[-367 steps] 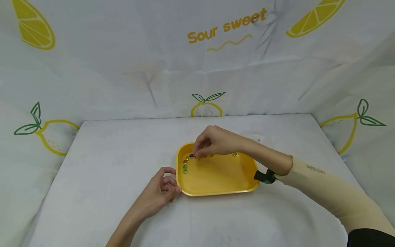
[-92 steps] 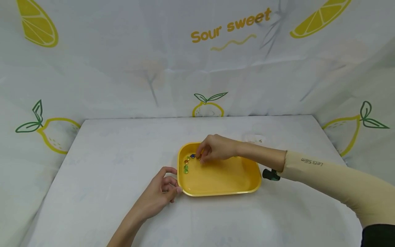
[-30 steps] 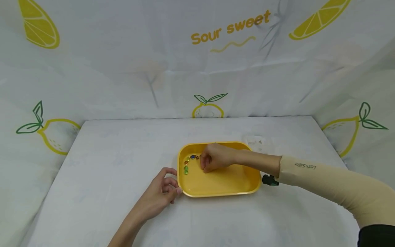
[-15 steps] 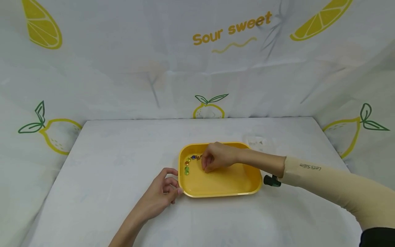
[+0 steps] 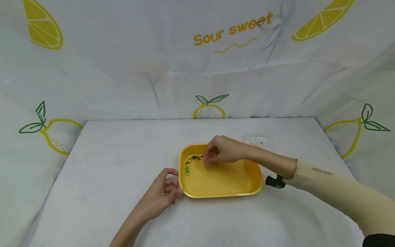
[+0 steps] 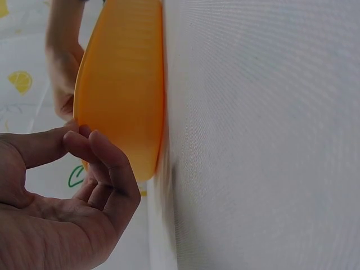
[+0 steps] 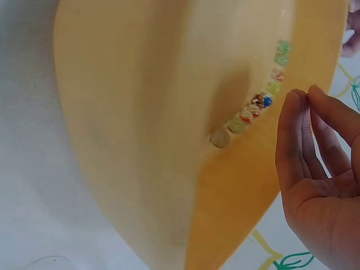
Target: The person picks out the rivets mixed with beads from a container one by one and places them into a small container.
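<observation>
A shallow yellow tray [image 5: 222,195] sits on the white table, with a curved row of small glass marbles [image 5: 187,168] on its floor by the left and far walls. In the right wrist view the marbles [image 7: 247,116] run from green through blue and red to clear. My left hand [image 5: 158,197] grips the tray's near left edge with thumb and bent fingers. Over the far end of the row is my right hand [image 5: 226,150], its thumb and finger tips together above the tray wall in the right wrist view, no marble visible between them.
Behind the tray lies a small clear plastic piece [image 5: 256,140] on the white tablecloth [image 5: 129,147]. A white backdrop [image 5: 172,82] printed with lemons rises at the back and sides. A black strap device [image 5: 275,181] is on my right wrist, beside the tray.
Over the last second my right hand has risen away from the tray floor and moved slightly right, leaving more of the marble row showing. My left hand stays at the tray edge.
</observation>
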`<control>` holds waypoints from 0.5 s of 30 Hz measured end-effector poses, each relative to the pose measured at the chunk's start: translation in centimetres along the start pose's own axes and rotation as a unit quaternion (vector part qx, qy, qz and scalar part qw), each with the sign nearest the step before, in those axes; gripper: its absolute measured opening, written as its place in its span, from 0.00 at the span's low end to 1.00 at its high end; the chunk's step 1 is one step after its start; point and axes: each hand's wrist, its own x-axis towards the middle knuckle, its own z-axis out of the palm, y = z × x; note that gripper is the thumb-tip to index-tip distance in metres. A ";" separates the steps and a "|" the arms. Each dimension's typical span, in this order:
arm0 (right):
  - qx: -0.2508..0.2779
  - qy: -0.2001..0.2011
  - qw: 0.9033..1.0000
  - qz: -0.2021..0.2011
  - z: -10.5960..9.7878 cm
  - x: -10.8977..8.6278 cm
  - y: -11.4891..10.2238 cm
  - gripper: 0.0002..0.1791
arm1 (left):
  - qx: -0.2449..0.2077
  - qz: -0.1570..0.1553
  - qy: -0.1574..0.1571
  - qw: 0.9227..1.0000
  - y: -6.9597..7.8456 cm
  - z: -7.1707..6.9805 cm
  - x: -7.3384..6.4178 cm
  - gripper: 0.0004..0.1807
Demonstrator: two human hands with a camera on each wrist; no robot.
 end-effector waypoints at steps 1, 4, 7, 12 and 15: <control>0.001 0.003 1.000 0.000 -0.1 -0.1 -0.1 0.04 | 0.000 -0.001 0.001 1.000 0.0 0.0 0.0 0.28; 0.009 0.010 1.000 0.002 -0.4 -0.5 -0.3 0.05 | 0.000 -0.003 0.003 1.000 0.0 0.1 0.0 0.28; 0.018 0.014 1.000 -0.001 -0.7 -0.9 -0.6 0.05 | 0.000 -0.002 0.002 1.000 0.0 0.0 0.0 0.28; 0.029 0.025 0.999 -0.006 -1.1 -1.5 -1.2 0.06 | -0.001 0.000 0.001 1.000 0.0 0.0 0.0 0.28; 0.030 0.035 0.999 -0.004 -1.4 -1.9 -1.5 0.06 | -0.001 0.000 0.002 1.000 0.0 0.0 0.0 0.28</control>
